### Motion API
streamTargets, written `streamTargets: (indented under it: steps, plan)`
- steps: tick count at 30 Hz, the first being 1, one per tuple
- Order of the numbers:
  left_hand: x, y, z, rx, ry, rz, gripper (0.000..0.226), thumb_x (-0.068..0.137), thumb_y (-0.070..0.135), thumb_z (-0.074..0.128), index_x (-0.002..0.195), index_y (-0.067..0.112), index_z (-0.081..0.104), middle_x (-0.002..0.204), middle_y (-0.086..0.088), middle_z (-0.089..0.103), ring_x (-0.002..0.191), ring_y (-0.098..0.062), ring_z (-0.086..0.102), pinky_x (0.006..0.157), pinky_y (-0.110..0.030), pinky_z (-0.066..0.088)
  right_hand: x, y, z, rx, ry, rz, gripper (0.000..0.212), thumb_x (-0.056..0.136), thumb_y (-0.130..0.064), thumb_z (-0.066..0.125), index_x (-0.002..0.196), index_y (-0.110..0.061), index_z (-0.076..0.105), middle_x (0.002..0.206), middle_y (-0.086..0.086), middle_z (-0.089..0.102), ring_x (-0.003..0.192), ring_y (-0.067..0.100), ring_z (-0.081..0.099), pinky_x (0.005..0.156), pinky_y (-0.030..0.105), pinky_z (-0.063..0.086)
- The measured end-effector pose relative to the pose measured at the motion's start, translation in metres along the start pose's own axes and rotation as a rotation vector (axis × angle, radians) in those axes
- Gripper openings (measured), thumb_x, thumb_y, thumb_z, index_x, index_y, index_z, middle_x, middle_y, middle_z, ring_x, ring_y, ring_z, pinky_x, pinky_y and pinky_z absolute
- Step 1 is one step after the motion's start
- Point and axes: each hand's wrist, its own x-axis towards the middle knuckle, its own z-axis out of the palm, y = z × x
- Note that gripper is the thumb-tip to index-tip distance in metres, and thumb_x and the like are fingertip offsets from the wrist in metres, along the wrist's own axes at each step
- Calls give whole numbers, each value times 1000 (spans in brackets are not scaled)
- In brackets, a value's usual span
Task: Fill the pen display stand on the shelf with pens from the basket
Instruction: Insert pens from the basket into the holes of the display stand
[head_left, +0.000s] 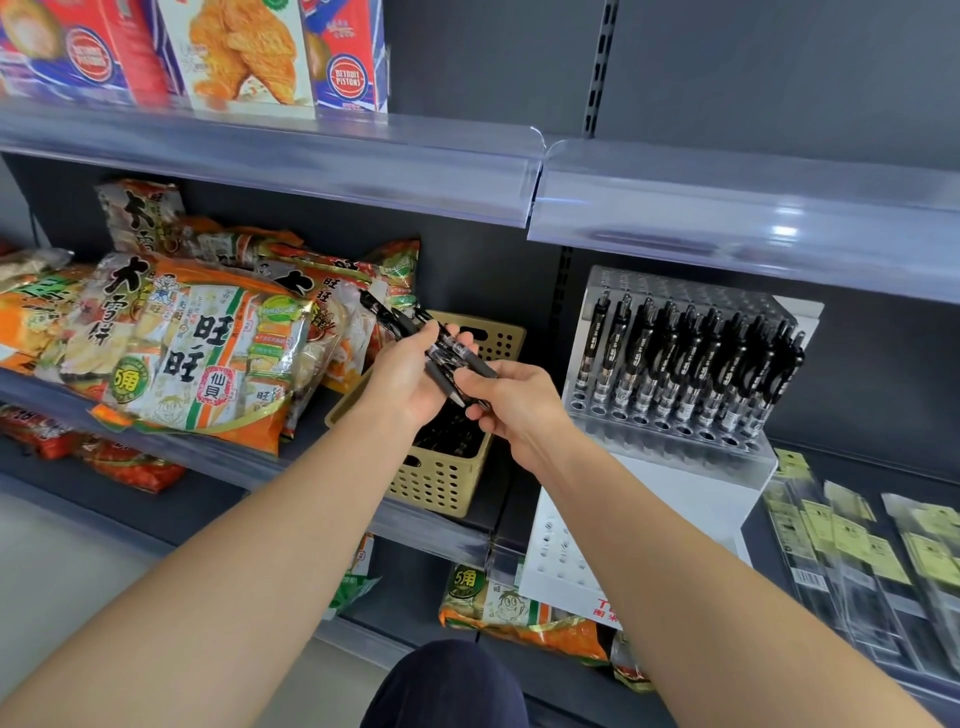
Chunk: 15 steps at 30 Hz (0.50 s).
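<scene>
Two hands: both meet to the left of the pen display stand, and the right hand is the nearer of the two to it.
Left hand: its fingers are curled round a bundle of black pens and hold it, further left of the stand than the right hand.
Right hand: thumb and fingers pinch the lower end of one pen in the bundle, near the stand's left edge.
Pens' long axis: slanted, with the clip ends up and away from the stand and the tips down and toward it.
Basket: tan and perforated, just left of the stand on the same shelf, under the hands, with more dark pens inside.
Stand: the back rows hold upright pens, while the front holes are open.
Coming move, as I judge it: draw the pinched pen free, carry it rightward, turn it upright and lower it tip-first into a front hole.
</scene>
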Motion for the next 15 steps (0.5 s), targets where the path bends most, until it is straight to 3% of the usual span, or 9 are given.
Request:
streamTargets:
  steps: [7,13,15]
  plan:
    - [7,7,-1,39,59,8,25,102,18,42,111,-2,55,95,-13,62,85,-23,64,63,-36,52,1,-1,-1,95,12,74,35,78,-2,74,106,-4,53,77,10,62,45,9,50,38,18,38]
    - [11,12,-6,-16,133,38,27,102,18,41,91,1,58,82,-12,63,70,-20,64,60,-34,52,-1,-1,-3,35,-12,120,30,78,1,73,94,-10,50,71,6,58,46,9,47,39,19,37]
    - [11,12,-8,-17,160,46,27,102,18,42,89,1,59,80,-12,64,70,-20,64,60,-34,51,-2,-3,-3,16,-10,136,30,77,0,73,99,-8,53,73,7,59,46,10,48,38,19,37]
